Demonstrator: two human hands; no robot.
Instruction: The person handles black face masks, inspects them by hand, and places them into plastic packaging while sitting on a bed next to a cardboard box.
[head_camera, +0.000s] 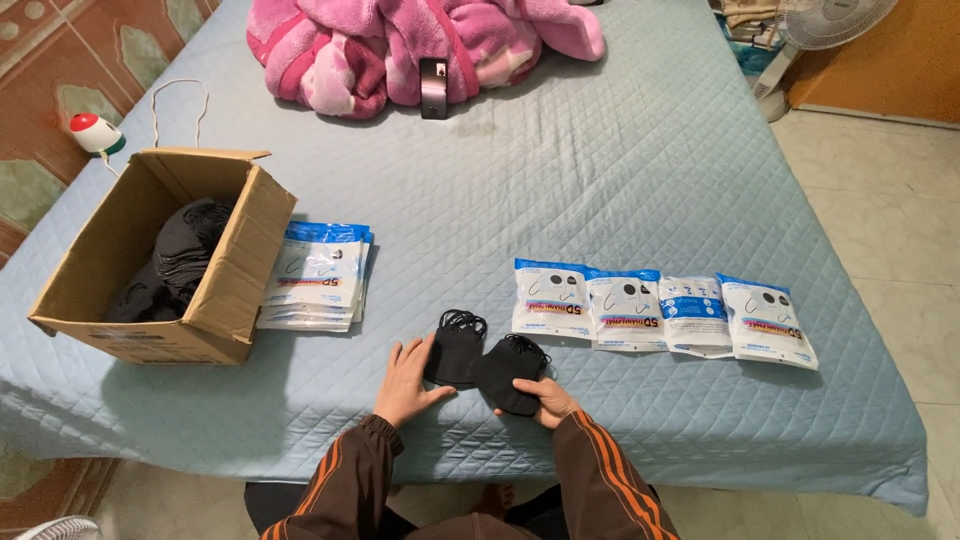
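Here, at six o'clock, the left hand (408, 382) lay flat and open against one stack of black masks (455, 348), while the right hand (548, 402) pinched the edge of a second stack (513, 372) touching it. Seemingly the stacks were being counted out; bagging would call for an empty pouch from the pile (318, 275) at ten o'clock, beside the cardboard box (215, 310), the four filled packets (662, 312) lying at two o'clock.
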